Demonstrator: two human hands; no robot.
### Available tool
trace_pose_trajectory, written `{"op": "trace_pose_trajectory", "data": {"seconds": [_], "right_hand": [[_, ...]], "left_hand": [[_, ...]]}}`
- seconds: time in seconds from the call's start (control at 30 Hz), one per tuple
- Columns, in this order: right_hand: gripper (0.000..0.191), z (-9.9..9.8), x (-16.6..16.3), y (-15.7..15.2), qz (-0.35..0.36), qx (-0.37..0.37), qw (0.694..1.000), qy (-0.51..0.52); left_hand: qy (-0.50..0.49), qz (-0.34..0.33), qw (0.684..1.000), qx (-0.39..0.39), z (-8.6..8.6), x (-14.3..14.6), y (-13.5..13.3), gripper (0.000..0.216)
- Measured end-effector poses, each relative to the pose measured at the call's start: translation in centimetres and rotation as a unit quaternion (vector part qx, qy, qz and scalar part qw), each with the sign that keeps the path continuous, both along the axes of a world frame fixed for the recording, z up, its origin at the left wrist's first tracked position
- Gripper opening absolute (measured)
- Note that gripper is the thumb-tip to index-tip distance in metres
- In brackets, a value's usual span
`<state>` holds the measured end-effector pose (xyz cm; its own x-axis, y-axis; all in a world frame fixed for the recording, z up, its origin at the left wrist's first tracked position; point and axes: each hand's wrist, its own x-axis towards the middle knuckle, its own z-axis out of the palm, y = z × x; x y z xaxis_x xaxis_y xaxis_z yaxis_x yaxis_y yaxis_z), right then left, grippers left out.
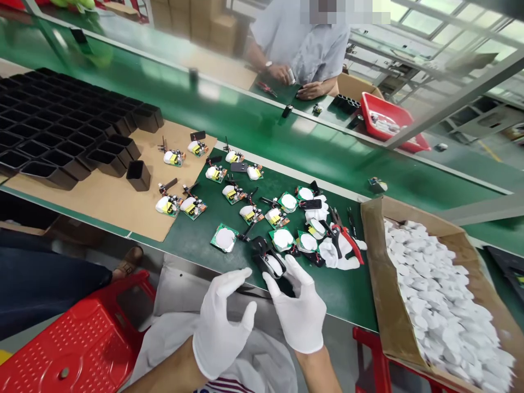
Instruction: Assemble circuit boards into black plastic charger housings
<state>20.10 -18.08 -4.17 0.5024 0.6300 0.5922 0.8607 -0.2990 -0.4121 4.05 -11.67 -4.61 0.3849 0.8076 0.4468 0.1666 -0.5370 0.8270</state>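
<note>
My right hand (pixel 301 305), in a white glove, grips the near end of a black plastic case (pixel 264 263) between thumb and fingers. A white round pad (pixel 275 266) shows inside the case's open side. My left hand (pixel 225 319), also white-gloved, is held just left of the case with thumb and fingers apart and nothing between them. Close to the hands on the green mat lies a circuit board (pixel 224 238) with a white pad on it. Several similar boards (pixel 282 239) with black leads lie beyond the case.
Black square housings (pixel 61 139) stand in rows on cardboard (pixel 147 218) at left. Red-handled pliers (pixel 350 243) rest at right, beside a carton (pixel 379 273) of white pads (pixel 446 295). A conveyor belt (pixel 229 120) runs behind. A co-worker (pixel 298 49) sits across, near a red tray (pixel 368 117).
</note>
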Motion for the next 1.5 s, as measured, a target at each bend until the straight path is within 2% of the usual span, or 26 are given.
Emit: {"op": "trace_pose_trajectory", "data": {"seconds": [0.07, 0.17, 0.27, 0.37, 0.47, 0.63, 0.77, 0.83, 1.0, 1.07, 1.23, 1.37, 1.43, 1.5], "right_hand": [[0.040, 0.0, 0.3, -0.1, 0.002, 0.020, 1.000, 0.019], [0.033, 0.4, 0.7, 0.0, 0.063, 0.028, 0.998, 0.011], [0.039, 0.8, 0.8, 0.1, 0.101, 0.007, 0.995, 0.001], [0.032, 0.7, 0.8, -0.2, 0.070, 0.026, 0.997, -0.004], [0.026, 0.5, 0.8, -0.6, 0.064, 0.036, 0.997, -0.005], [0.031, 0.9, 1.3, -0.8, 0.105, -0.023, 0.993, -0.042], [0.030, 0.7, 1.5, -0.9, 0.104, 0.007, 0.993, 0.059], [0.028, 0.8, 1.5, -0.9, 0.107, 0.021, 0.991, 0.073], [0.029, 1.9, 2.1, -0.9, 0.135, -0.030, 0.990, -0.032], [0.027, 1.9, 2.3, -1.0, 0.133, -0.050, 0.989, -0.036], [0.030, 1.4, 2.1, -1.3, 0.088, -0.005, 0.984, 0.157], [0.033, 1.7, 2.6, -1.5, 0.132, 0.016, 0.944, 0.302], [0.030, 2.1, 3.1, -1.7, 0.158, 0.005, 0.932, 0.326], [0.031, 2.6, 3.6, -1.9, 0.169, -0.035, 0.940, 0.293]], "left_hand": [[0.068, 0.036, 0.995, 0.058, 0.4, 1.3, 0.5, 0.052], [0.155, 0.059, 0.982, 0.091, 0.5, 3.4, 0.9, 0.059], [0.164, 0.095, 0.978, 0.092, 0.1, 5.4, 1.0, 0.056], [0.149, 0.141, 0.974, 0.100, -0.5, 6.6, 1.0, 0.048], [0.151, 0.154, 0.971, 0.103, -0.8, 6.9, 1.0, 0.042], [0.153, 0.154, 0.970, 0.113, -0.7, 6.6, 1.1, 0.036], [0.158, 0.150, 0.968, 0.122, -0.7, 6.5, 1.2, 0.036], [0.158, 0.148, 0.969, 0.119, -0.7, 6.4, 1.2, 0.036], [0.152, 0.145, 0.972, 0.109, -0.8, 6.4, 1.2, 0.037], [0.148, 0.145, 0.973, 0.105, -0.8, 6.5, 1.2, 0.039], [0.126, 0.149, 0.977, 0.088, -0.8, 6.5, 1.0, 0.040], [0.089, 0.114, 0.988, 0.055, -0.1, 6.0, 1.0, 0.042], [0.073, 0.096, 0.992, 0.031, 0.1, 5.6, 1.0, 0.035], [0.060, 0.078, 0.995, 0.010, 0.1, 5.2, 1.0, 0.028]]}}
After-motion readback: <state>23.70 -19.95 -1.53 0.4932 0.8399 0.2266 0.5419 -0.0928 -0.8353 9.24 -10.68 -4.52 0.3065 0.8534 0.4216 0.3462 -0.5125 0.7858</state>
